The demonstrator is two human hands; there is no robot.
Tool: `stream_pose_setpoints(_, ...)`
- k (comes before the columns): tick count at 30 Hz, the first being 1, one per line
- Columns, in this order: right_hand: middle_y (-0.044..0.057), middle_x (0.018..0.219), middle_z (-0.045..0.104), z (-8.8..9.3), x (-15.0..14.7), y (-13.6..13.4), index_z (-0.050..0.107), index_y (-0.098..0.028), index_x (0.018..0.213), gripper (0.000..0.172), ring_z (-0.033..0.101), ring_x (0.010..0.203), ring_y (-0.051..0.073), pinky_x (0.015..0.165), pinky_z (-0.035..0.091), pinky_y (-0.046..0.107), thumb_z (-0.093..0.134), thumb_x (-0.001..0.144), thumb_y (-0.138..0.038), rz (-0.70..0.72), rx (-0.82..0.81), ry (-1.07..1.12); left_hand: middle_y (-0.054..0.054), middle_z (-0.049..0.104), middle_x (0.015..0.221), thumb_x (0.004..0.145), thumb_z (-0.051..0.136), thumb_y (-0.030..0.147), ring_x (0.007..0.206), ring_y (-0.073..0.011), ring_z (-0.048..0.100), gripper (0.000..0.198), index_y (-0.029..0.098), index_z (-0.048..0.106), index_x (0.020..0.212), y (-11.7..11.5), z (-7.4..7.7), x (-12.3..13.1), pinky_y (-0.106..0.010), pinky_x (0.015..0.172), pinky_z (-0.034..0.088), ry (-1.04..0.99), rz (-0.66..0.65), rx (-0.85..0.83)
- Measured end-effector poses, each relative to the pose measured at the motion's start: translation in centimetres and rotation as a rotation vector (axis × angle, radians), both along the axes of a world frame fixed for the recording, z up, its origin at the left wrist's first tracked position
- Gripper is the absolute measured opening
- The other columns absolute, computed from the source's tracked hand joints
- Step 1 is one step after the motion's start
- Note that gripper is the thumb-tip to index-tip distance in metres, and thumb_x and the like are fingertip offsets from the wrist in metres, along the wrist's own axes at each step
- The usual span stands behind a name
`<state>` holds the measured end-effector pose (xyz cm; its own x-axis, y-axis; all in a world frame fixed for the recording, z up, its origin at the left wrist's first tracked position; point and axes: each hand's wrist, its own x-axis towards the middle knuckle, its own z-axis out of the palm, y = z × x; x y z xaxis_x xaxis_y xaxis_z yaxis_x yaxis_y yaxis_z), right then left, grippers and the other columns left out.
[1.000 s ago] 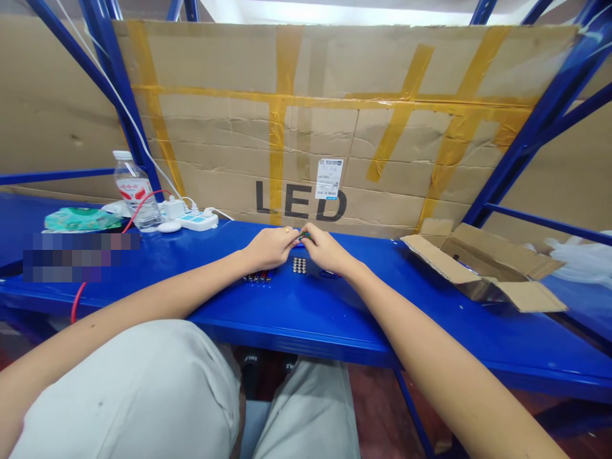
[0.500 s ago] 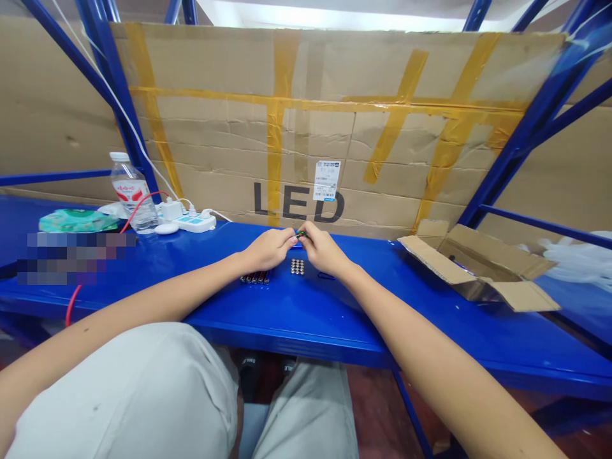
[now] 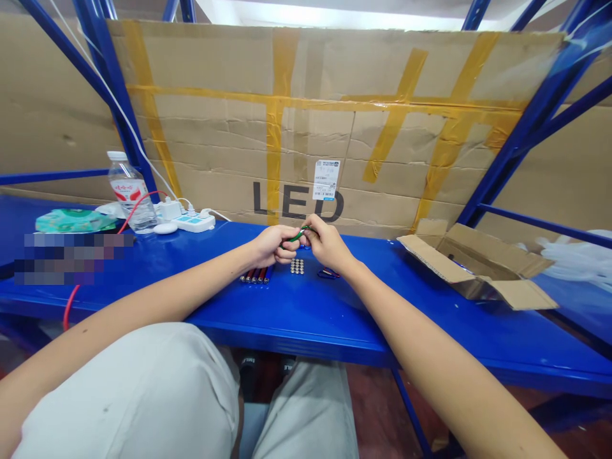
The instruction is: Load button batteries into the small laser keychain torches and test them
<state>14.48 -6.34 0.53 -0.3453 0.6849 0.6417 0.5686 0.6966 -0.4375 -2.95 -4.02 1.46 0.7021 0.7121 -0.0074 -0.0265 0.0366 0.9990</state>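
Above the blue tabletop my left hand (image 3: 277, 245) is closed around a slim green piece (image 3: 297, 236). My right hand (image 3: 325, 242) pinches its other end, where something silvery shows; fingers cover much of it, so its exact kind is unclear. Just below the hands are several small round silver pieces, like button cells (image 3: 297, 266), in neat rows. Slim red and blue metal tubes (image 3: 257, 275) with silvery ends lie side by side under my left wrist. Near my right wrist lies a blue loop like a carabiner (image 3: 327, 274).
An open cardboard box (image 3: 459, 264) stands on the right of the table. On the left are a water bottle (image 3: 130, 194), a white power strip (image 3: 196, 221), a green packet (image 3: 74, 221) and a red cable (image 3: 71, 303). A large cardboard panel (image 3: 220, 146) closes off the back.
My left hand has turned and its fingers now wrap the green piece, more of which shows. My right hand has shifted slightly upward and right, uncovering more of the blue loop.
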Motion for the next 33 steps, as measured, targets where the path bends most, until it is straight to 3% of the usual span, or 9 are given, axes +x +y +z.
stream_pose_setpoints(3,0.003,0.083,0.068,0.0,0.2,0.1,0.053,-0.020,0.097,0.016,0.058,0.074,0.016,0.071,0.039,0.026,0.037,0.093,-0.020,-0.035,0.015,-0.027,0.009,0.023,0.051,0.090,0.047,0.036,0.035,-0.0047,0.011,0.021,0.018,0.052,0.081,-0.1,0.3,0.2,-0.020,0.036,0.012,0.057,0.058,0.058)
stream_pose_setpoints(5,0.004,0.085,0.068,0.1,0.4,0.2,0.055,-0.020,0.095,0.016,0.059,0.075,0.017,0.070,0.038,0.026,0.039,0.093,-0.020,-0.079,0.026,-0.055,0.008,0.027,0.050,0.090,0.047,0.036,0.035,-0.0061,0.018,0.019,0.019,0.053,0.082,0.1,0.4,0.1,-0.021,0.037,0.015,0.149,0.134,0.203)
stream_pose_setpoints(9,0.006,0.085,0.068,0.2,0.8,0.7,0.057,-0.019,0.095,0.015,0.059,0.076,0.019,0.067,0.037,0.027,0.042,0.093,-0.023,-0.215,0.044,-0.104,0.000,0.054,0.059,0.084,0.049,0.028,0.054,-0.0125,0.048,0.016,0.017,0.060,0.078,0.9,1.0,-0.1,-0.025,0.052,0.035,0.484,0.284,0.863)
stream_pose_setpoints(12,0.007,0.085,0.069,0.0,1.3,1.2,0.059,-0.019,0.095,0.016,0.060,0.078,0.020,0.067,0.036,0.027,0.044,0.093,-0.024,-0.316,0.006,-0.143,-0.005,0.069,0.078,0.083,0.050,0.028,0.072,-0.0192,0.061,0.020,0.018,0.067,0.082,1.4,1.6,0.3,-0.028,0.063,0.041,0.859,0.219,1.267)
stream_pose_setpoints(15,0.009,0.092,0.071,-0.6,1.9,1.7,0.061,-0.019,0.094,0.013,0.062,0.086,0.022,0.069,0.037,0.027,0.048,0.090,-0.019,-0.362,-0.106,-0.276,-0.011,0.073,0.085,0.082,0.053,0.029,0.079,-0.0245,0.067,0.024,0.019,0.072,0.092,1.9,1.9,1.6,-0.030,0.066,0.044,1.179,0.090,1.464)
stream_pose_setpoints(20,0.012,0.101,0.071,-1.5,2.6,2.4,0.064,-0.018,0.093,0.015,0.064,0.090,0.024,0.068,0.037,0.027,0.050,0.088,-0.014,-0.391,-0.265,-0.487,-0.017,0.075,0.093,0.083,0.056,0.025,0.084,-0.0282,0.070,0.023,0.014,0.073,0.093,2.5,1.6,3.7,-0.033,0.071,0.048,1.357,-0.018,1.614)
stream_pose_setpoints(33,0.012,0.104,0.071,-1.8,2.2,2.7,0.065,-0.017,0.097,0.018,0.063,0.090,0.023,0.064,0.035,0.026,0.050,0.088,-0.015,-0.409,-0.302,-0.479,-0.015,0.074,0.092,0.084,0.053,0.008,0.088,-0.0265,0.070,0.021,0.014,0.074,0.088,3.2,0.6,3.5,-0.033,0.074,0.046,1.335,-0.139,1.670)
